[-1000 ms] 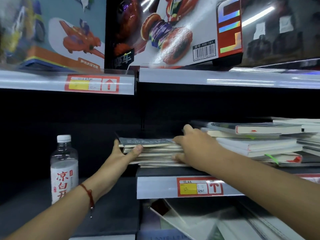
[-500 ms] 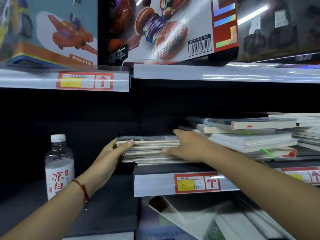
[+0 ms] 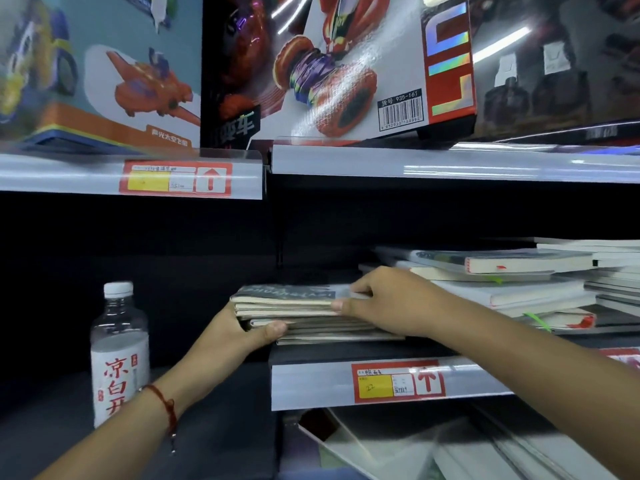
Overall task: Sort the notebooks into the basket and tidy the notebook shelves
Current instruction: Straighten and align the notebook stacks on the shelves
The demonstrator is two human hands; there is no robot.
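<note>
I clamp the stack of notebooks (image 3: 304,315) from both ends so the loose covers square up and lift as one. My left hand (image 3: 235,336) cups the left edge, thumb pressed on the front of the lower books; my right hand (image 3: 388,306) grips the right end, fingers over the top, thumb at the front. The stack sits between my palms on the shelf (image 3: 346,382), beside the messier pile of books (image 3: 512,289); how far my fingers reach behind it I cannot tell.

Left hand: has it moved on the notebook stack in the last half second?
Yes. The left hand dropped against the water bottle cap; thumb now low on the notebook stack.
</note>
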